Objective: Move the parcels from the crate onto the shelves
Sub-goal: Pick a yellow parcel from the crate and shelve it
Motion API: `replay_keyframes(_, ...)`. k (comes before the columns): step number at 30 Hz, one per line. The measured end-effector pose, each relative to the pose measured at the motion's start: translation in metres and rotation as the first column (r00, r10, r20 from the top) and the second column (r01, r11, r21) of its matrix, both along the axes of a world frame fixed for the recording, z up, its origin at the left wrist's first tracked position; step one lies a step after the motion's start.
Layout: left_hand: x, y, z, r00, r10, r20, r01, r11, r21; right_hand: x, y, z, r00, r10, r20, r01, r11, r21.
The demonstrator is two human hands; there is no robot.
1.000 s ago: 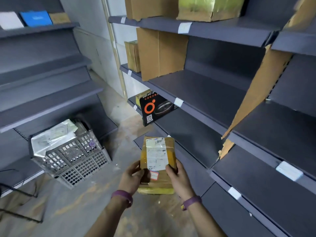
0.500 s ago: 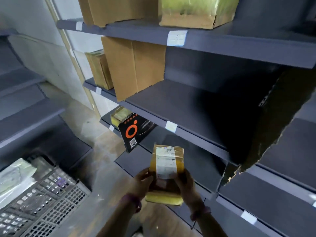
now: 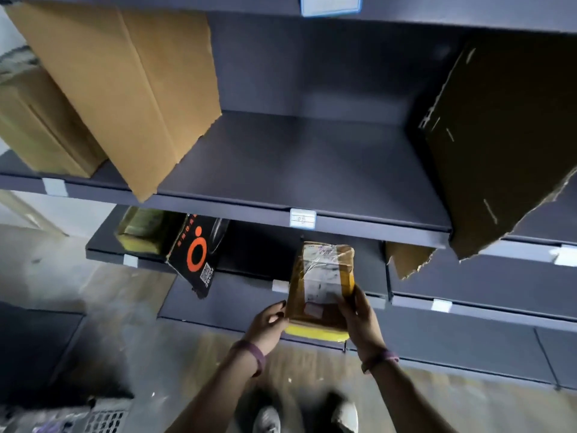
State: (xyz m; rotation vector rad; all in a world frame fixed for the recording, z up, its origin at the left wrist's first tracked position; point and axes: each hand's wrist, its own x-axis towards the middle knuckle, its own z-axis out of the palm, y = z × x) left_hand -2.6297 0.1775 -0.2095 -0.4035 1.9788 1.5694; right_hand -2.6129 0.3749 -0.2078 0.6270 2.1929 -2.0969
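Observation:
A small brown parcel, wrapped in clear tape with a white label and a yellow underside, is held upright in front of the dark shelves. My left hand grips its lower left side and my right hand grips its lower right side. The parcel's top reaches just under the front edge of a wide dark shelf with bare room in its middle. The grey mesh crate shows only as a corner at the bottom left.
A tall cardboard divider and a brown box stand at the shelf's left; a torn dark cardboard sheet leans at its right. One shelf lower sit a black box with an orange ring and a taped parcel. My shoes are on the floor.
The view has swung right and closer to the shelves. The crate has slid almost out of sight at bottom left. Both hands have kept the parcel and carried it toward the shelving.

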Motion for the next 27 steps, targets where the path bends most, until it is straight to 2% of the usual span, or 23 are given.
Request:
replay_keyframes(5, 0.003, -0.001, -0.023, 0.994, -0.093, 0.065, 0.094, 0.996, -0.004, 0.0, 0.002, -0.016, 0.998, -0.048, 0.03, 0.049, 0.999, -0.016)
replay_keyframes(13, 0.0, -0.007, -0.048, 0.991, -0.097, 0.091, 0.095, 0.995, 0.026, -0.001, -0.018, -0.01, 0.999, -0.017, -0.028, 0.014, 0.996, -0.084)
replay_keyframes(18, -0.002, -0.006, -0.046, 0.984, -0.149, 0.098, 0.145, 0.988, 0.044, 0.003, -0.023, -0.022, 0.998, -0.058, -0.006, 0.057, 0.998, -0.028)
replay_keyframes(23, -0.005, -0.006, -0.038, 0.979, -0.185, 0.088, 0.182, 0.982, 0.042, 0.006, -0.026, -0.035, 0.985, -0.169, 0.042, 0.169, 0.986, -0.008)
replay_keyframes(27, -0.012, -0.007, -0.031, 0.98, -0.178, 0.089, 0.17, 0.981, 0.091, 0.007, -0.027, -0.04, 0.926, -0.343, 0.156, 0.368, 0.914, -0.173)
